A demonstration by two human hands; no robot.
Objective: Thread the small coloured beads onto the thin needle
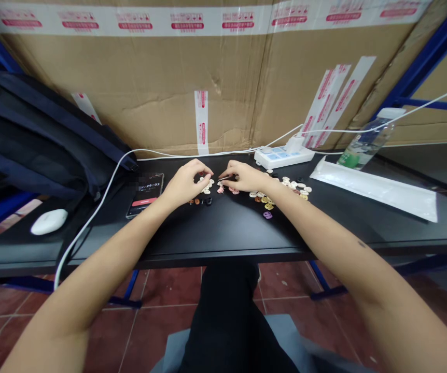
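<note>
My left hand (190, 181) is over the black table, its thumb and fingertips close together beside a small heap of cream pieces (208, 185). What those fingertips hold, if anything, is too small to make out. Facing it, my right hand (242, 176) pinches a thin, slender item (224, 178) that points left. Small pink pieces (221, 189) lie just below that item. Black and orange pieces (208, 201) lie below my left hand. Around my right wrist are several cream and yellow pieces (262, 198), with a purple piece (267, 215) nearest the table's front edge.
A phone (145, 196), a white case (49, 222) and a dark backpack (32, 134) are on the left. A white power strip (283, 156), a bottle (367, 140) and a long white packet (377, 189) lie at the right. A white cable (110, 181) crosses the table (223, 233).
</note>
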